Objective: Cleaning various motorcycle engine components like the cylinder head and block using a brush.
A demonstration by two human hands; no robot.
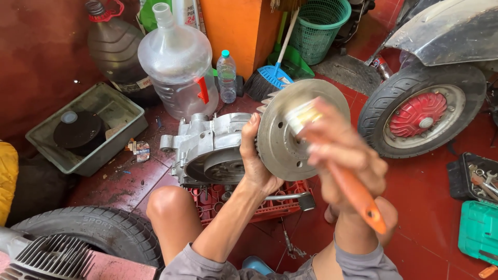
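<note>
grey metal flywheel [290,132] (toothed rim) gripped by left hand [255,158]; right hand [337,150] clasps orange-handled brush [342,179], blurred.

Two bare arms, grey sleeves pushed up near the elbows, soft folds in the grey cloth, left hand [255,155] with no glove, right hand [340,155] blurry with no glove, bare knee, no watch or rings to see

Red floor [430,181] carries red crate [270,205], grey tub [88,150], clear jug [179,67], bottle [226,75], tyre [88,231], green basket [317,26].
</note>
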